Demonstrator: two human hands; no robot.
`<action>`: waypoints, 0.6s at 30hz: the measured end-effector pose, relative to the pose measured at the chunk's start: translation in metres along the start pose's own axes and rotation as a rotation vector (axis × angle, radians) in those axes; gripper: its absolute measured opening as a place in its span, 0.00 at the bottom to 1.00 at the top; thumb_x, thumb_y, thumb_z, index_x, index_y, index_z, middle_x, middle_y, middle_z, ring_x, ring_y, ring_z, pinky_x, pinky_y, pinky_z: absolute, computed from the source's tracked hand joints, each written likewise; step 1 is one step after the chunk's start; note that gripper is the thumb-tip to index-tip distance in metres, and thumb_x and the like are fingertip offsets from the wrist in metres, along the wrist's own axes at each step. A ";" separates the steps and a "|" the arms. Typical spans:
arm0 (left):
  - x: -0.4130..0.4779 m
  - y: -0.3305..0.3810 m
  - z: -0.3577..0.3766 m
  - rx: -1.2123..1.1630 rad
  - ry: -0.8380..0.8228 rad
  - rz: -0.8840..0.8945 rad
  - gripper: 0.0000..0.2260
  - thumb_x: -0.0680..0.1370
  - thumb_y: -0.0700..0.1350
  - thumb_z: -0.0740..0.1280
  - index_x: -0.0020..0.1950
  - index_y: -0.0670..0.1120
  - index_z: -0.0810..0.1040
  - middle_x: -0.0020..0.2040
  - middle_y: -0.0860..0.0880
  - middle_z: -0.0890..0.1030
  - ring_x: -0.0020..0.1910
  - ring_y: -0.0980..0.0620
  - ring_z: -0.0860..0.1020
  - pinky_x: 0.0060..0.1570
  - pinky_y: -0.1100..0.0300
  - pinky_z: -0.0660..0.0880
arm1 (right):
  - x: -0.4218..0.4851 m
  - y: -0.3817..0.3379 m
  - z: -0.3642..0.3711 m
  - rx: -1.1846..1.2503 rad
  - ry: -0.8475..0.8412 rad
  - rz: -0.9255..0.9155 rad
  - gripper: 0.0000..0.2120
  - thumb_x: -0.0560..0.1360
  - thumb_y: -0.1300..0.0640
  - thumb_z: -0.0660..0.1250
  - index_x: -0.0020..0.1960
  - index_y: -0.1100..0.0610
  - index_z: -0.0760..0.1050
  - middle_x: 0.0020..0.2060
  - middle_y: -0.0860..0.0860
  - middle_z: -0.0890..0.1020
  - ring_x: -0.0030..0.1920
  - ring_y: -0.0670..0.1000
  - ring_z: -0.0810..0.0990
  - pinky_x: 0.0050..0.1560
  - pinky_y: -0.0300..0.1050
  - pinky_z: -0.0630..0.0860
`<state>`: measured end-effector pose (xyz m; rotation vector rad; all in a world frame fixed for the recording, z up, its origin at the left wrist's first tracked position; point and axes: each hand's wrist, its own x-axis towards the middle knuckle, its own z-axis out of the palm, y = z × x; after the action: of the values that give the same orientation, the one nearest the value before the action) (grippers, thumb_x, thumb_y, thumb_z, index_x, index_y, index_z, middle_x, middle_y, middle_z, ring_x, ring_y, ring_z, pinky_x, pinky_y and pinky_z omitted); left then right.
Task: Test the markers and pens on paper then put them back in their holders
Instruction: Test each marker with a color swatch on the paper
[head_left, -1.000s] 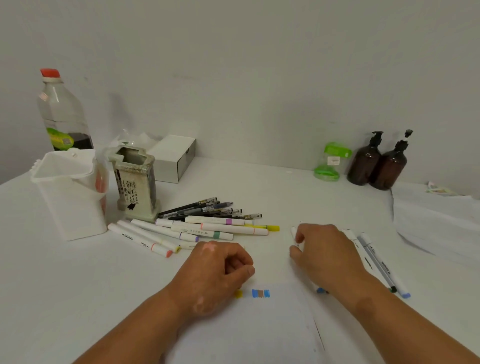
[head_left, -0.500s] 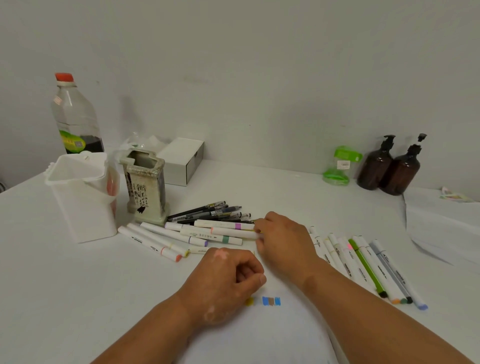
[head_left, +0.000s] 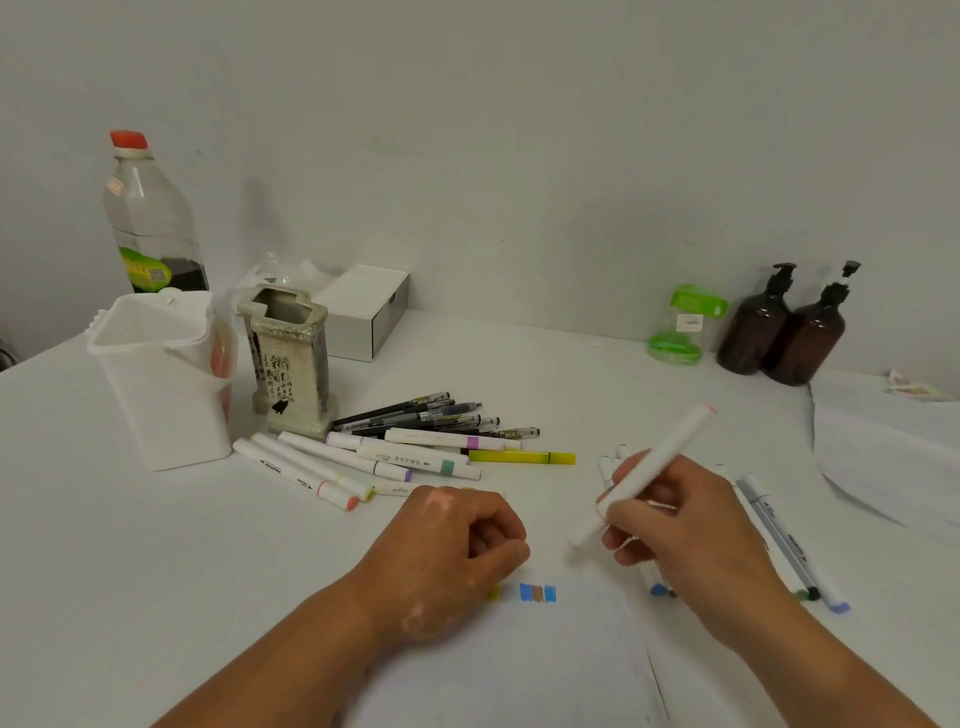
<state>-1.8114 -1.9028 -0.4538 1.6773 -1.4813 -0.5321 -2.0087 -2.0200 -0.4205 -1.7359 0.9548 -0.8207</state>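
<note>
My right hand (head_left: 691, 525) grips a white marker (head_left: 652, 470) with a pale pink end, held tilted above the table to the right of the paper's top edge. My left hand (head_left: 452, 551) rests as a loose fist on the white paper (head_left: 545, 654), next to yellow, blue and brown colour swatches (head_left: 537, 593). A pile of markers (head_left: 363, 462) and dark pens (head_left: 431, 415) lies beyond my left hand. More markers (head_left: 779, 540) lie under and right of my right hand. A white plastic holder (head_left: 161, 374) and a ceramic holder (head_left: 291, 358) stand at the left.
A clear bottle with a red cap (head_left: 150, 218) and a white box (head_left: 363, 312) stand behind the holders. A green container (head_left: 683, 325) and two brown pump bottles (head_left: 789, 327) line the wall at the right. Stacked white paper (head_left: 893, 457) lies at the far right.
My right hand reached left to the marker pile, took a white marker and came back right with it lifted. My left hand stayed on the paper.
</note>
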 end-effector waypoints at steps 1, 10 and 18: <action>0.000 0.001 0.001 0.000 0.005 0.004 0.02 0.76 0.48 0.73 0.47 0.53 0.85 0.37 0.57 0.82 0.37 0.61 0.79 0.37 0.70 0.74 | -0.005 0.003 -0.002 0.088 -0.027 0.026 0.13 0.72 0.70 0.71 0.44 0.52 0.81 0.39 0.54 0.87 0.35 0.56 0.86 0.33 0.48 0.83; -0.006 0.014 0.010 -0.008 -0.004 0.107 0.08 0.75 0.48 0.74 0.53 0.57 0.82 0.45 0.60 0.83 0.46 0.56 0.81 0.46 0.68 0.77 | -0.022 0.016 0.001 0.323 -0.199 0.075 0.12 0.65 0.59 0.80 0.47 0.51 0.86 0.39 0.51 0.85 0.40 0.49 0.84 0.38 0.42 0.81; -0.006 0.012 0.013 0.063 0.054 0.121 0.10 0.74 0.47 0.75 0.51 0.60 0.81 0.44 0.62 0.83 0.45 0.55 0.80 0.47 0.63 0.78 | -0.024 0.013 -0.004 0.265 -0.246 0.021 0.11 0.68 0.55 0.77 0.50 0.50 0.86 0.36 0.52 0.84 0.34 0.51 0.82 0.36 0.44 0.80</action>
<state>-1.8300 -1.9007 -0.4528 1.6243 -1.5631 -0.3755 -2.0260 -2.0037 -0.4344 -1.5509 0.6665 -0.6689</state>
